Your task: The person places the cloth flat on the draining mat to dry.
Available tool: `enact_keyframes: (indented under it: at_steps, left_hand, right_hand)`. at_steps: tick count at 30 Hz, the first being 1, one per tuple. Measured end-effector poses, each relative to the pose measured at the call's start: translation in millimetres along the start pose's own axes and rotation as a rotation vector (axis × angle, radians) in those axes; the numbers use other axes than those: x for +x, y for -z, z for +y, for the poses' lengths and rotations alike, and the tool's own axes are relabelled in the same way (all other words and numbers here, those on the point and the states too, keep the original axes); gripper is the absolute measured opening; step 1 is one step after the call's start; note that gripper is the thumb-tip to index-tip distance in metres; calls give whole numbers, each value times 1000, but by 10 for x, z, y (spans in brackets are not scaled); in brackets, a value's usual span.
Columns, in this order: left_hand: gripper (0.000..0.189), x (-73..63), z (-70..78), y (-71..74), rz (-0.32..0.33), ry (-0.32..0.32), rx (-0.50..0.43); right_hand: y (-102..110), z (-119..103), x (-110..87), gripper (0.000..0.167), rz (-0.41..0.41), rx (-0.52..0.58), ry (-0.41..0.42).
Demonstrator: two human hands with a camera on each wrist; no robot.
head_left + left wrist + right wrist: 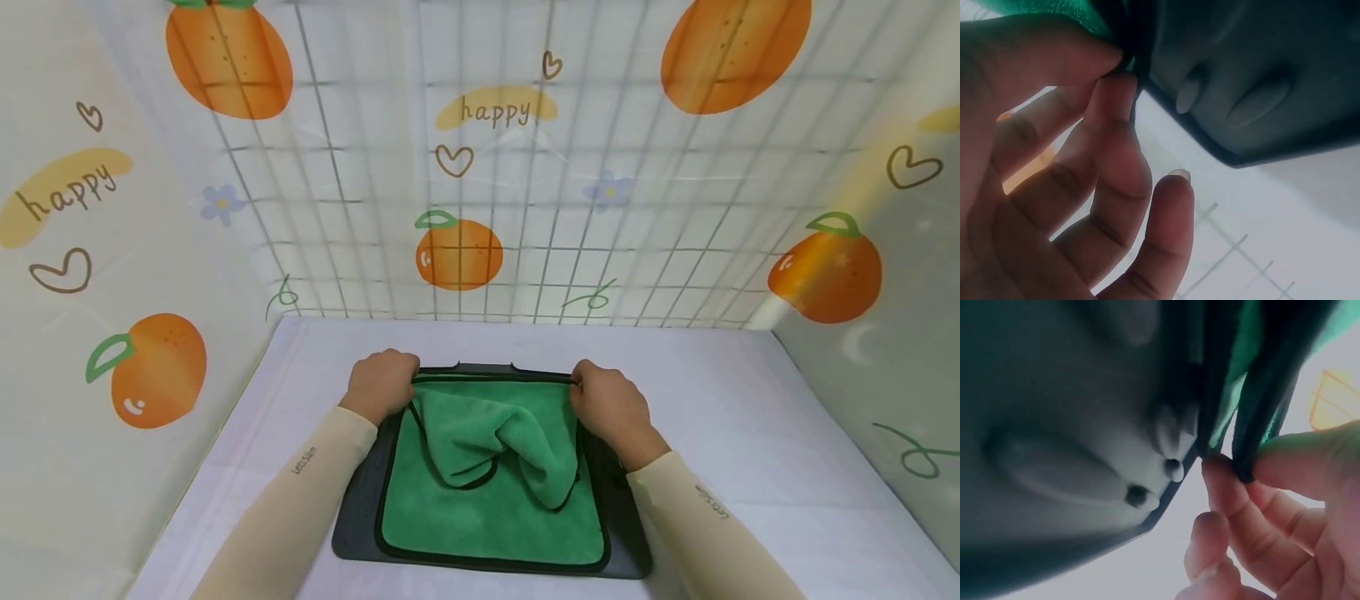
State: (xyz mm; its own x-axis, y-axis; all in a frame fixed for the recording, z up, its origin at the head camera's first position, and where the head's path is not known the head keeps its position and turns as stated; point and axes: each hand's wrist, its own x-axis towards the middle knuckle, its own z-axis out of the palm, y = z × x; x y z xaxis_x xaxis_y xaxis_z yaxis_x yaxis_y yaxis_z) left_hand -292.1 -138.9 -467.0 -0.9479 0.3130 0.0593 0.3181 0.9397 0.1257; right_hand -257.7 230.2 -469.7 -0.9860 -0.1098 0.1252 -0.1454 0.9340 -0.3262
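Note:
A green towel with black edging (495,525) lies over a dark grey board (360,521). Its loose upper layer sags in a bunched fold across the middle. At the far left corner, my left hand (382,383) pinches the edging; the left wrist view shows thumb and index finger meeting on it. My right hand (611,408) holds the far right corner, its thumb and fingers on the black trim (1250,437) in the right wrist view. Both wrist views show the board's smooth face with raised oval shapes (1260,100) beside the fingers.
The board rests on a white table (720,400). Behind the table hangs a pale curtain printed with oranges (459,254) in front of a wire grid (525,225). Similar printed sheets (60,333) close off the left and right sides.

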Motion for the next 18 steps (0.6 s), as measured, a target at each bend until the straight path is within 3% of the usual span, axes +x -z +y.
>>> enact_keyframes:
  at_steps: [6,10,13,18]
  left_hand:
    - [13,-88,-24,-10,46,5,32]
    - [12,-226,-20,15,100,-21,59]
    - [16,-394,41,37,177,-88,61]
    - [25,-664,232,40,317,-259,79]
  right_hand:
    - [17,7,-55,28,-15,12,-1]
    - [88,-39,-151,35,16,12,45]
    - [141,-106,-262,36,61,6,109]
    - [245,-304,-518,30,156,-1,250]
